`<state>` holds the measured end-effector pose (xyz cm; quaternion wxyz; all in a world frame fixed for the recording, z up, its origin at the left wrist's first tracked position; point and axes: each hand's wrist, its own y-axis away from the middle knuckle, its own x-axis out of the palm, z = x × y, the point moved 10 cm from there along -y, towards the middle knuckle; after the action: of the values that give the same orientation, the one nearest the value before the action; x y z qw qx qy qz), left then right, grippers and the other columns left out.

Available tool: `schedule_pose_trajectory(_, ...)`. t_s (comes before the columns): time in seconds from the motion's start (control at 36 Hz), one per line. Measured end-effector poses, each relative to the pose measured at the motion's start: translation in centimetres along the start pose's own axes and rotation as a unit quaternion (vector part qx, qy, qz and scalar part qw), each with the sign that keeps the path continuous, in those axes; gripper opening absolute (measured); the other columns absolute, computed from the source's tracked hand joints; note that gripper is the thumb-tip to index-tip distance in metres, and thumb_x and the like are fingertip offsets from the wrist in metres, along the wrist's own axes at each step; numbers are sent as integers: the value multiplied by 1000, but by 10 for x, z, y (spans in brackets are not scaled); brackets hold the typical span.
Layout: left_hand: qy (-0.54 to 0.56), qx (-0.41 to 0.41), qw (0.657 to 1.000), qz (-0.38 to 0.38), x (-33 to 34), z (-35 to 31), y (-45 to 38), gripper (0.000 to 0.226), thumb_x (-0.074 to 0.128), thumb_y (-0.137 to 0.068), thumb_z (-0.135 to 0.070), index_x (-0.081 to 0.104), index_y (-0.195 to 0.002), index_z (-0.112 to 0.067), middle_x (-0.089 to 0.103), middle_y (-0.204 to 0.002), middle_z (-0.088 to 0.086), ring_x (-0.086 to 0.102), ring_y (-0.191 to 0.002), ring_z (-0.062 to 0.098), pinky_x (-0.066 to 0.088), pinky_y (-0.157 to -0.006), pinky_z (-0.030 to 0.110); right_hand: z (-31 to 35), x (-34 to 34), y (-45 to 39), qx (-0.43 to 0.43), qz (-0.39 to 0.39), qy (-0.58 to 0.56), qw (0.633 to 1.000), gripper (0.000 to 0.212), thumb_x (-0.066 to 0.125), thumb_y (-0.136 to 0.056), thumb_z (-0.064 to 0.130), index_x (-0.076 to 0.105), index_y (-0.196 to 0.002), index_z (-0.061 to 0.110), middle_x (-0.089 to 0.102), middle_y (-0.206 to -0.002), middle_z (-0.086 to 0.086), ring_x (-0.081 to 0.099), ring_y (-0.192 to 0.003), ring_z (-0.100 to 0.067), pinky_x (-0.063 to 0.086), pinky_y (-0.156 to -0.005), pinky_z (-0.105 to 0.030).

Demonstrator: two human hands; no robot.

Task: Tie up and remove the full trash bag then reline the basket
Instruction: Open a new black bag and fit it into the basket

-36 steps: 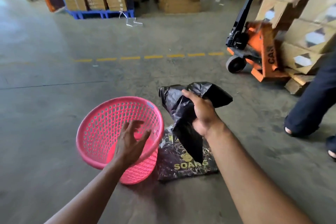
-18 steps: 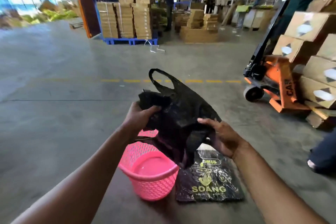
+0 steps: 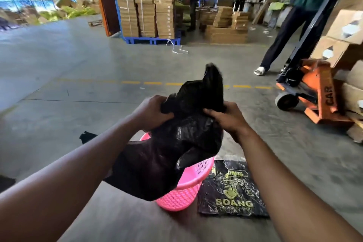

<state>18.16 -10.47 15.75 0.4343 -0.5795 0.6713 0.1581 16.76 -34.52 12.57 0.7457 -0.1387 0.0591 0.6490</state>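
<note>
— What are the hands doing with the liner?

— Both are gripping it. The left hand (image 3: 152, 113) is clenching its fingers around a bunched fold of the black trash bag (image 3: 172, 143), and the right hand (image 3: 228, 118) is pinching the opposite fold, fingers curled shut on the plastic. Between them a twisted peak of the bag is sticking up.

— And where is the bag hanging?

— It is draping down in front of the forearms, over the pink basket (image 3: 182, 194), and hiding most of the basket's mouth. Whether the plastic is touching the rim, I cannot tell.

— Where is the basket sitting?

— On the grey concrete floor (image 3: 78, 76), tilted toward the camera, its latticed side showing. Just to its right a flat black pack of bags (image 3: 231, 190) printed "SOANG" in yellow is lying on the floor.

— Anything else nearby?

— An orange pallet jack (image 3: 314, 92) is standing to the right against stacked cartons (image 3: 345, 31), and a person in dark trousers (image 3: 282, 35) is standing beside its handle. Further back, more boxes are sitting stacked on a blue pallet (image 3: 152, 41).
</note>
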Motion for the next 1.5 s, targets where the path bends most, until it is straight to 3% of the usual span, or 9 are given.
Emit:
schedule_pose_trajectory(0.14, -15, -135, 991, -2, -4, 62, -1, 28, 65, -64, -44, 72, -83, -25, 72, -72, -2, 67, -75, 18, 49, -63, 26, -48, -28, 15, 77, -97, -63, 990, 7, 71, -82, 8, 71, -75, 9, 69, -79, -12, 70, -81, -35, 59, -80, -61)
schedule_pose_trajectory(0.36, -162, -217, 962, -34, 20, 104, 14, 23, 71, -71, -46, 77, -90, -33, 64, -109, 7, 59, -113, 33, 50, -86, 38, -96, -40, 54, 125, -147, -155, 969, 12, 63, -93, 11, 72, -87, 17, 76, -102, -10, 77, -77, -16, 64, -78, -40)
schedule_pose_trajectory(0.58, -82, -344, 934, 46, 105, 135, 31, 27, 69, -71, -24, 76, -95, -15, 73, -94, 10, 71, -93, 30, 50, -69, 31, -148, -2, 82, 187, -79, -155, 967, 21, 59, -94, 13, 75, -105, 7, 77, -108, -15, 72, -105, -35, 54, -99, -55)
schedule_pose_trajectory(0.78, 3, -351, 928, 122, 179, 152, 41, 41, 61, -86, -29, 62, -120, -4, 68, -115, 18, 66, -106, 32, 49, -82, 37, -205, 25, 100, 225, -63, -193, 953, 19, 60, -91, 8, 78, -90, 9, 80, -83, 2, 75, -75, -12, 55, -66, -26)
schedule_pose_trajectory(0.97, 198, -500, 798, 273, 247, 176, 100, 30, 74, -74, -23, 68, -87, 3, 74, -109, 20, 71, -105, 39, 54, -97, 49, -206, 47, 87, 179, -33, -169, 969, 19, 66, -90, 19, 82, -81, 13, 79, -92, -9, 74, -90, -25, 55, -88, -40)
schedule_pose_trajectory(1.11, -40, -406, 837, 365, 248, 172, 70, 20, 45, -103, -10, 61, -100, 2, 52, -114, 16, 55, -90, 27, 50, -82, 36, -203, 58, 78, 183, -16, -156, 971, 46, 62, -83, 46, 78, -100, 6, 78, -107, -12, 72, -107, -29, 52, -102, -53)
schedule_pose_trajectory(1.25, -123, -332, 850, 389, 202, 158, 55, 31, 49, -98, -21, 64, -116, -2, 63, -102, 14, 59, -67, 23, 50, -44, 22, -208, 62, 59, 236, -106, -248, 933, 24, 59, -86, 30, 71, -73, 14, 75, -75, 1, 68, -89, -27, 62, -78, -50)
schedule_pose_trajectory(1.36, -93, -296, 879, 363, 162, 138, 45, 58, 33, -101, -60, 58, -129, -16, 70, -114, 20, 71, -99, 37, 52, -85, 38, -212, 85, 45, 297, -144, -355, 875, 14, 53, -93, 17, 63, -84, 13, 69, -85, -7, 62, -96, -30, 56, -61, -34)
schedule_pose_trajectory(1.5, -135, -211, 874, 416, 152, 140, 73, 94, 48, -68, -93, 62, -125, -19, 68, -121, 6, 65, -110, 29, 52, -88, 32, -217, 113, 42, 339, -124, -343, 867, 23, 41, -93, 10, 61, -104, 12, 62, -118, -17, 61, -108, -33, 55, -72, -39)
